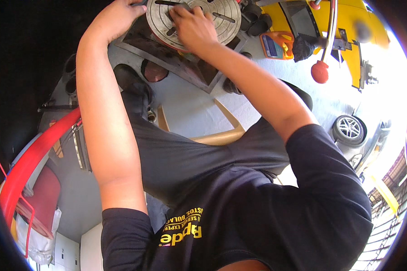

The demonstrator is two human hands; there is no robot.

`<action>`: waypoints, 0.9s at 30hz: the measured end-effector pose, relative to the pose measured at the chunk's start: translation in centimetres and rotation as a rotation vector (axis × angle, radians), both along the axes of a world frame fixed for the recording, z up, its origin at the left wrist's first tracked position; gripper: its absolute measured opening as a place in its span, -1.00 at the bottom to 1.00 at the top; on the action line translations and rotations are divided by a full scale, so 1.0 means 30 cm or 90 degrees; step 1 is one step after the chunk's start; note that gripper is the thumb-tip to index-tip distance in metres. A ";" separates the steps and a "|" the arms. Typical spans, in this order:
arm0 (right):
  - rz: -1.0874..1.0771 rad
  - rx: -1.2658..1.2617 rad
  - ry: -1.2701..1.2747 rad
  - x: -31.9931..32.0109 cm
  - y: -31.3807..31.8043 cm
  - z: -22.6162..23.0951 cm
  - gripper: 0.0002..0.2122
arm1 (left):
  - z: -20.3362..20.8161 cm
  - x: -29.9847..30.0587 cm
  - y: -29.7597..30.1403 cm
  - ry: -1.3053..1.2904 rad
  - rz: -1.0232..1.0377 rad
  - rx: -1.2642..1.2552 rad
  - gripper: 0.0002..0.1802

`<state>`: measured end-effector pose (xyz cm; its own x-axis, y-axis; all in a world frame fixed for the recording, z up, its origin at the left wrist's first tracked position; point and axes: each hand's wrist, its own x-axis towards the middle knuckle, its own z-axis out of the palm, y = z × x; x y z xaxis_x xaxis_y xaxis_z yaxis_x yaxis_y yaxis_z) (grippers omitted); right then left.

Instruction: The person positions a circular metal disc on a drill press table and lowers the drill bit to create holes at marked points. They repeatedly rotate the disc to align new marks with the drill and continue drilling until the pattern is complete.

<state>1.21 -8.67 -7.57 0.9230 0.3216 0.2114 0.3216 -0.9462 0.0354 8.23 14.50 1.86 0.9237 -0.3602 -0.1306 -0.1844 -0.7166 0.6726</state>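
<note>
A round slotted metal disc (160,22) lies on a dark metal stand (185,67) at the top of the head view. My right hand (196,29) rests over the disc, its fingers bent around a small dark grey piece (181,8), mostly covered; it may be a pad or folded cloth. Left of the disc, my left hand (115,20) is partly cut off by the top edge. Its thumb and a finger close around something dark beside the disc's rim, too little of which shows to name.
An orange jug (276,45) stands right of the stand, near yellow equipment (348,22) and a bar with a red knob (320,72). Between my legs is a tan chair edge (219,137). A red curved tube (40,153) runs at left; a wheel (349,129) lies far right.
</note>
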 end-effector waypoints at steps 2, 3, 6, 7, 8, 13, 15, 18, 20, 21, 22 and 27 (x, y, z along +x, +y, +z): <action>-0.014 -0.041 0.027 0.051 0.083 0.013 -0.62 | 0.022 -0.029 0.017 0.079 -0.002 -0.042 -0.51; -0.005 -0.015 0.039 0.014 0.077 0.002 -0.61 | 0.024 -0.028 0.018 0.117 -0.012 -0.071 -0.51; 0.019 0.028 0.061 -0.071 0.038 0.000 -0.61 | 0.030 -0.031 0.016 0.143 -0.021 -0.036 -0.49; 0.021 0.018 0.058 -0.057 0.031 0.000 -0.61 | 0.028 -0.029 0.017 0.152 -0.022 -0.024 -0.49; 0.014 0.004 0.061 -0.073 0.026 0.010 -0.61 | 0.038 -0.026 0.013 0.136 -0.005 -0.001 -0.49; 0.002 0.014 0.052 -0.008 0.072 0.042 -0.66 | 0.084 -0.067 -0.007 0.104 -0.051 -0.059 -0.52; 0.014 0.039 0.012 -0.101 0.061 0.017 -0.59 | 0.077 -0.066 0.021 0.144 -0.058 -0.082 -0.52; 0.026 0.106 -0.005 -0.078 0.058 0.071 -0.74 | 0.081 -0.058 0.005 0.098 -0.036 0.001 -0.54; -0.012 0.056 0.022 0.012 0.070 0.066 -0.71 | 0.074 -0.051 -0.023 0.041 -0.023 0.030 -0.55; -0.022 0.037 0.036 0.042 0.092 0.061 -0.69 | 0.059 -0.037 -0.016 0.052 -0.018 0.035 -0.55; -0.015 0.003 0.038 0.039 0.098 0.057 -0.67 | 0.043 -0.039 -0.008 0.075 -0.033 0.020 -0.54; 0.014 0.091 0.023 -0.088 0.064 0.039 -0.63 | 0.042 -0.042 -0.013 0.141 -0.019 -0.028 -0.52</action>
